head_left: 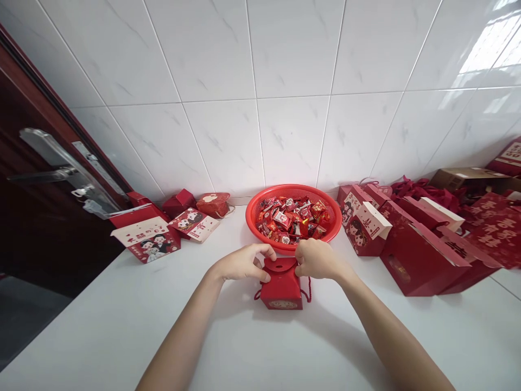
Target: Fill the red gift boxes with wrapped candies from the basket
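Observation:
A small red box (pixel 281 290) with a rounded top flap and a dark red cord at its sides stands on the white table (pixel 260 347), in the middle front. My left hand (pixel 246 263) is at the box's upper left, thumb on its side and fingers curled over the top edge. On the upper right, my right hand (pixel 317 259) has its fingers folded against the flap's edge. Directly behind the box sits a red plastic basket (pixel 334 231) holding wrapped candies (pixel 285 219).
Printed red and cream boxes (pixel 152 239) stand at the left, near a dark door with a metal handle (pixel 61 174). Several red boxes and bags (pixel 419 252) crowd the right side, with a brown carton (pixel 468 174) behind. A tiled wall (pixel 288 136) runs along the back.

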Available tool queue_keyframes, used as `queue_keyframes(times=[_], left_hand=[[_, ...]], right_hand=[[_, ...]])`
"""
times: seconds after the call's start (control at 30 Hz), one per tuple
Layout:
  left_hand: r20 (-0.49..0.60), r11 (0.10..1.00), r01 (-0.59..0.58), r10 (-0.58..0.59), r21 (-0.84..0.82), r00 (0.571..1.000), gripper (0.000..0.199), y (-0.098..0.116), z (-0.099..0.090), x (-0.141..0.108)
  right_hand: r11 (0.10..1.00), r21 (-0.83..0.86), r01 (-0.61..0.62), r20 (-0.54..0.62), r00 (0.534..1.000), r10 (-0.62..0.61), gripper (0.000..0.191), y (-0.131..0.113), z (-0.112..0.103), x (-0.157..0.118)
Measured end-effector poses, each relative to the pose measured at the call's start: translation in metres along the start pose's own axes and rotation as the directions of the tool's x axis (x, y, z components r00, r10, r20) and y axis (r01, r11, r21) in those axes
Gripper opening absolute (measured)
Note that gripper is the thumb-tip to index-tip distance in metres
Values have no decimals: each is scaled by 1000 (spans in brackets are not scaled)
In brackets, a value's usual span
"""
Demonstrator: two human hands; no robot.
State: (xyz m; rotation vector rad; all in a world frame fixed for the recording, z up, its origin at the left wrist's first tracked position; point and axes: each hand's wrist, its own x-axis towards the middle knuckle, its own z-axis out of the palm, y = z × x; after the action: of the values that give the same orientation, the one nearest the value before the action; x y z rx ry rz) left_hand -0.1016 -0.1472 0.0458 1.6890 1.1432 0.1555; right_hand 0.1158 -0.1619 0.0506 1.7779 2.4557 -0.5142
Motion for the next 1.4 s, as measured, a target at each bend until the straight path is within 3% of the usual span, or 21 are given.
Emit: queue_keyframes(times=[0.17,0.3,0.37,0.47,0.53,0.6,0.7,0.8,0.93,1.03,1.2,1.3,1.4], left_hand=[[-46,994,-25,20,-104,999,44,-1,-4,1],[-95,987,-44,29,-157,995,50,-1,-8,-3],[-77,986,-37,24,-166,997,53,-2,-11,-5],[-92,993,-32,21,-114,996,53,-5,-16,-9],[-93,998,-18,13,-55,996,52,-6,-18,-13],[-78,1000,1,0,2,997,52,-4,-20,-18],[-93,997,30,-24,66,995,54,-1,-23,-25],[-128,992,55,-41,111,991,57,2,-25,-31],[-144,991,67,-50,117,988,59,4,-26,-35],[-163,998,22,-12,56,987,56,4,-27,-34],[-216,952,-186,134,-241,967,55,8,-27,-33],[-205,898,-234,167,-372,964,57,15,-22,-36],[-210,839,-297,223,-456,952,54,25,-12,-39]], right_hand=[[992,124,25,-24,999,-22,33,4,1,4],[905,422,46,56,995,-77,25,10,-3,2],[877,479,29,87,993,-81,24,14,-6,0],[930,367,5,108,993,-48,24,18,-11,-4],[960,279,16,184,980,-70,16,18,-13,-6],[979,190,74,258,958,-123,7,17,-13,-6],[983,72,170,266,946,-183,4,15,-9,-3],[975,101,198,273,937,-218,7,14,-3,4],[945,273,182,266,930,-256,5,19,2,11],[850,498,169,197,933,-301,8,24,-1,11],[497,856,141,63,926,-372,31,31,-15,0],[308,933,185,-68,933,-354,36,31,-22,-8],[234,940,249,-168,932,-321,36,26,-24,-15]])
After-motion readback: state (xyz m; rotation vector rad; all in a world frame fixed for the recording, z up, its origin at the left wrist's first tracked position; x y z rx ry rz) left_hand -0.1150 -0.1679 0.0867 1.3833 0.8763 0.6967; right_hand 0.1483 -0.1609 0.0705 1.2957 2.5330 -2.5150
